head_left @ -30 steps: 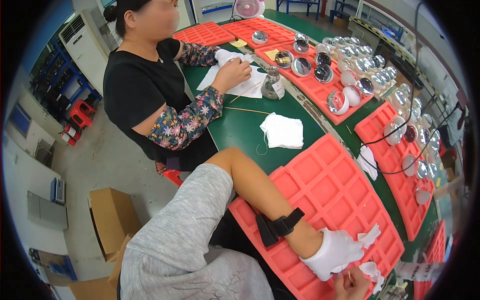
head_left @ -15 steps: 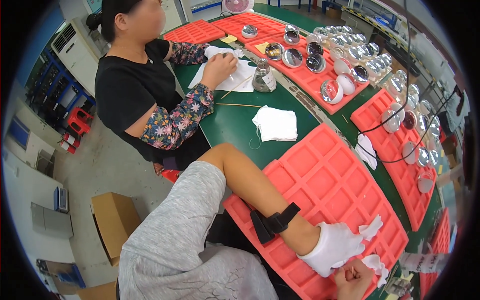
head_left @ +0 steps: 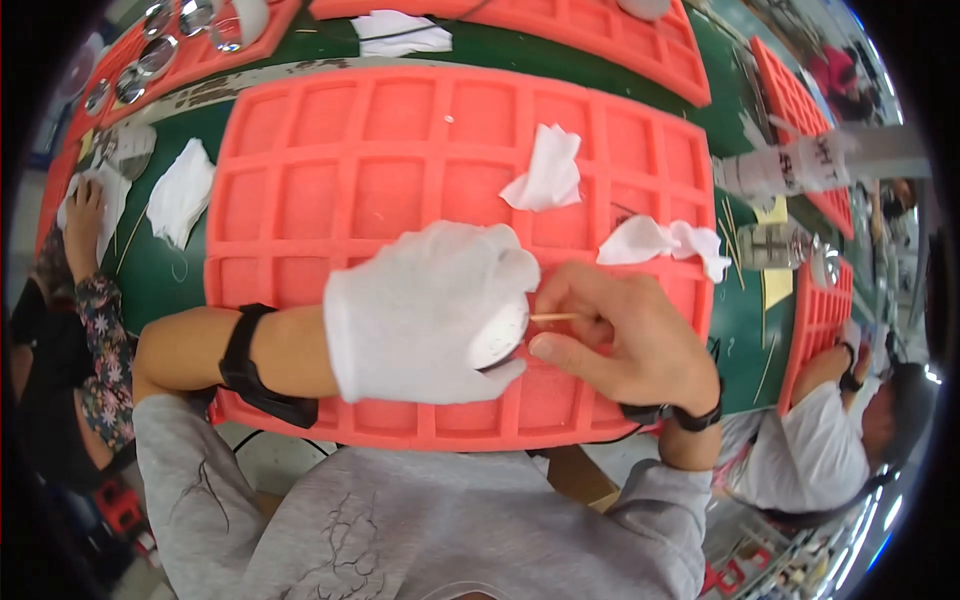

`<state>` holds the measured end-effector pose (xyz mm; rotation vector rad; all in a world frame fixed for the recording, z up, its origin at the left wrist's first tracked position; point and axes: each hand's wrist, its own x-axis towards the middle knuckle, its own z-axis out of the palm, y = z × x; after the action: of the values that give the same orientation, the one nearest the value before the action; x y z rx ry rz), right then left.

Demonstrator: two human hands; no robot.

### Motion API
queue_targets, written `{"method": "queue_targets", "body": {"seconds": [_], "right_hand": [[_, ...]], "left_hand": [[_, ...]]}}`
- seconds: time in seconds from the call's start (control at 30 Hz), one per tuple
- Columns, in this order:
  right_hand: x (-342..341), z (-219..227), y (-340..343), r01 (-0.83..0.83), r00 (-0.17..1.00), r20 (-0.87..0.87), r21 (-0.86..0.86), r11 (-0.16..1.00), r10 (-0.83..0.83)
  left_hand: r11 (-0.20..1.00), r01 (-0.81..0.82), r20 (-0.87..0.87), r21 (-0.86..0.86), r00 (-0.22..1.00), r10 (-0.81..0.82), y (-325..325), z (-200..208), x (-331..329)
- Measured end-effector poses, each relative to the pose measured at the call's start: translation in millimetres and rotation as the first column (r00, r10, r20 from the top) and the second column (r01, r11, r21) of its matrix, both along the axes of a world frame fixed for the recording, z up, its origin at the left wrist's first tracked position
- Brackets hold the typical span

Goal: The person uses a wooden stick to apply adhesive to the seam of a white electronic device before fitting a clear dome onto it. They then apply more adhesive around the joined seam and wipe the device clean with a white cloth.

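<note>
My left hand (head_left: 425, 310), in a white glove, is closed around a round, shiny lens-like piece (head_left: 500, 335), whose pale curved face shows between thumb and fingers. Most of it is hidden by the glove. My bare right hand (head_left: 630, 340) pinches a thin wooden stick (head_left: 555, 317), and the stick's tip meets the edge of the round piece. Both hands are above a red foam tray (head_left: 265, 205) with square pockets. On the tray beyond my hands lie a crumpled white cloth (head_left: 545, 170) and a second white scrap of cloth (head_left: 655, 243).
Folded white cloths (head_left: 183, 190) and a glass bottle (head_left: 130, 150) stand on the green table at left, near a co-worker's hand (head_left: 85, 215). More foam trays (head_left: 600, 35) lie beyond. At right are loose sticks (head_left: 735, 240), another glass bottle (head_left: 775, 245) and a second person (head_left: 805, 430).
The view has swung from the co-worker at left to straight down over the tray. Both hands now appear mid-picture, and the round piece in the glove has come into sight.
</note>
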<state>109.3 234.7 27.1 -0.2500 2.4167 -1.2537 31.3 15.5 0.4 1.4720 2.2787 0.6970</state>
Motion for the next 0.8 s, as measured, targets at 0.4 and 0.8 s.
{"method": "queue_targets", "body": {"seconds": [0.4, 0.8], "right_hand": [[5, -24, 11, -0.182, 0.954, -0.260, -0.104, 0.978, 0.150], [-4, -43, 7, -0.252, 0.949, -0.248, -0.229, 0.940, 0.194]], "left_hand": [[0.926, 0.318, 0.240, 0.203, 0.901, -0.362, -5, -12, -34], [0.903, 0.369, 0.250, 0.222, 0.873, -0.418, -7, -17, -40]]}}
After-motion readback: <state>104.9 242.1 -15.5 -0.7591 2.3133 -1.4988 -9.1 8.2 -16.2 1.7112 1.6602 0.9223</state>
